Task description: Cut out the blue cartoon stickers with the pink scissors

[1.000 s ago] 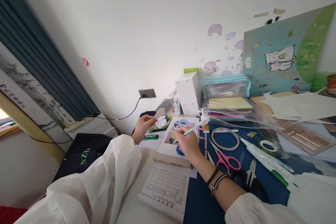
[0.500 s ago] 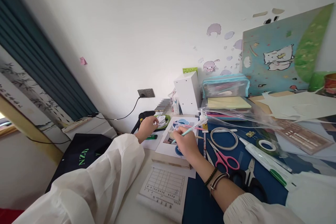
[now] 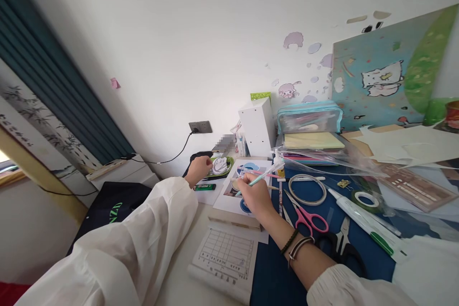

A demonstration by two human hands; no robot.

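Note:
My right hand (image 3: 255,194) is closed around a pale blue and white pen (image 3: 261,177), its tip low over a printed sheet (image 3: 229,204) with a photo and blue shapes. My left hand (image 3: 200,170) has its fingers curled together at the left edge of a green-rimmed oval piece (image 3: 229,167). A white cut-out with a cartoon drawing (image 3: 219,165) lies on that oval. Whatever the left fingertips hold, if anything, is hidden. Below the left wrist lies a small green packet (image 3: 205,187). The sheet rests on a flat box (image 3: 233,223).
Right of my right hand lie pink-handled scissors (image 3: 304,215), black-handled scissors (image 3: 342,248), a coiled ring (image 3: 307,190), tape (image 3: 366,199) and a white-green tool (image 3: 364,222). A white box (image 3: 256,126) stands behind. A gridded paper (image 3: 224,263) is in front.
My left hand has shifted slightly left and lower, uncovering more of the cartoon cut-out. My right hand and the pen are nearly where they were.

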